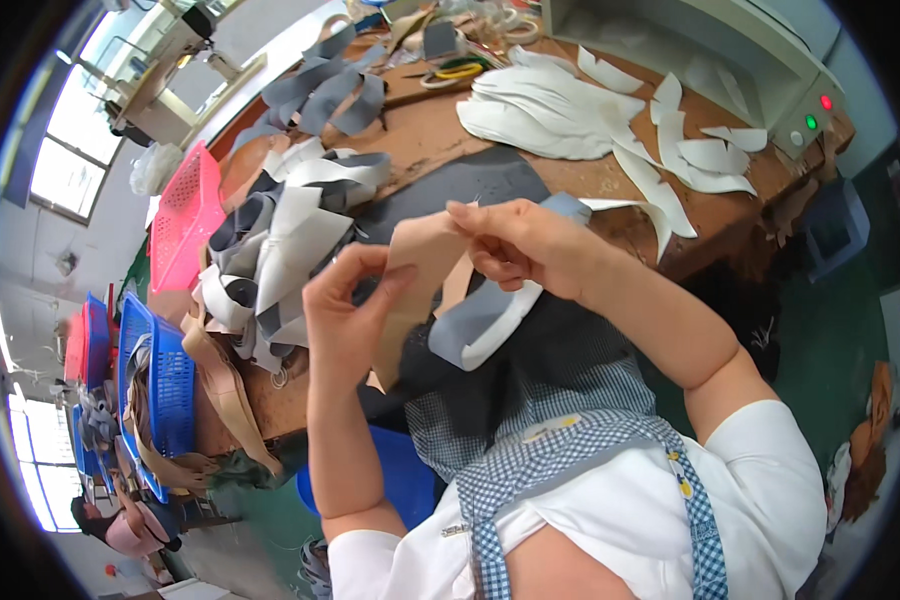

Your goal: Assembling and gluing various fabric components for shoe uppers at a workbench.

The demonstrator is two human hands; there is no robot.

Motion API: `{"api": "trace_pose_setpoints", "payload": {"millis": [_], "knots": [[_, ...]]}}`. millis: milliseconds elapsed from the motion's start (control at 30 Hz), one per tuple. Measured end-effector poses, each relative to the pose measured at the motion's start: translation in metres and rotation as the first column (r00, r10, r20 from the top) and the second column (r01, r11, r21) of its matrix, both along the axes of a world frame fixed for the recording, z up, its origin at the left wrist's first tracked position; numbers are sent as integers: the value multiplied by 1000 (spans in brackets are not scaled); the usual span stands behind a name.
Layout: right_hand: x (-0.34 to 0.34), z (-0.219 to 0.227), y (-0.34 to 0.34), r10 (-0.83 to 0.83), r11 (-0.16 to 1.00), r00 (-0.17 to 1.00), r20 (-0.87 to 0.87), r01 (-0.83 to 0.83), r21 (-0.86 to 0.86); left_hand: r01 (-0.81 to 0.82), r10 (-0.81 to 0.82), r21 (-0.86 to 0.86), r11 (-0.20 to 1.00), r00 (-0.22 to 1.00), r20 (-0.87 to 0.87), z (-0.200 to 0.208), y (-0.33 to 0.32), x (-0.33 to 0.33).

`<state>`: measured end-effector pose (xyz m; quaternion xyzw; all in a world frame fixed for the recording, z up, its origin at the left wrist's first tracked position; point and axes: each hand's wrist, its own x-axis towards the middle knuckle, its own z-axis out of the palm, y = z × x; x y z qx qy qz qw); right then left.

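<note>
A tan piece of leather-like material is held up in front of me between both hands. My left hand pinches its left edge between thumb and fingers. At the upper right corner my right hand grips the same piece, the other fingers curled. A curved strip, grey on one face and white on the other, loops behind and below my right hand; whether those fingers hold it too I cannot tell. Under the hands lies a dark mat on the brown worktable.
White cut pieces are heaped at the back right, before a grey machine with lit buttons. Grey and white strips pile up left, near a pink basket and blue basket. Yellow-handled scissors lie behind. Another person sits far left.
</note>
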<state>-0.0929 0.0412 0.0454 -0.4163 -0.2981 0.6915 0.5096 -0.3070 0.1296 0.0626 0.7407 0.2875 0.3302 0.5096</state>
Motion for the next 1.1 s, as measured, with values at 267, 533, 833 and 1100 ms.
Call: {"api": "trace_pose_setpoints", "payload": {"millis": [267, 533, 833, 1100], "knots": [[35, 40, -51, -253, 857, 966, -54, 249, 451, -231, 230, 479, 847, 971, 63, 9, -5, 9], [88, 72, -153, -603, 513, 797, -46, 431, 742, 292, 0, 586, 755, 895, -446, -15, -81, 37], [72, 37, -174, -745, 559, 663, -73, 680, 475, -199, 234, 123, 972, 832, -503, -41, 24, 69], [20, 6, -134, -537, 842, 831, -146, 537, -48, -63, 437, 626, 777, 771, -464, -62, 42, 15]]}}
